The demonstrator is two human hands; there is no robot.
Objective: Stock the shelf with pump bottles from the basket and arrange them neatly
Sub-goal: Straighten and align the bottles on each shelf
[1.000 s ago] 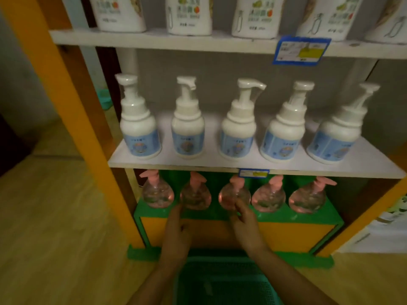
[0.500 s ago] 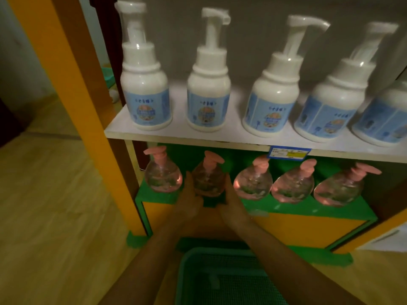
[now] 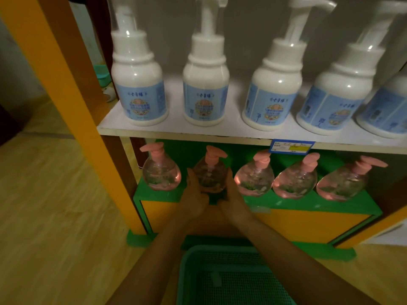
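Pump bottle cupped btwn both hands, neighbours close beside.

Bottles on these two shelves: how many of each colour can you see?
White pump bottles with blue labels, on the white shelf: 5 (the rightmost partly cut off)
Clear bottles with pink pumps, on the green shelf: 5
Total: 10

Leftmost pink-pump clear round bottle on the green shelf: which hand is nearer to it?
Left. The left hand cups the second bottle, right beside the leftmost pink-pump clear round bottle. The right hand sits on that second bottle's far side.
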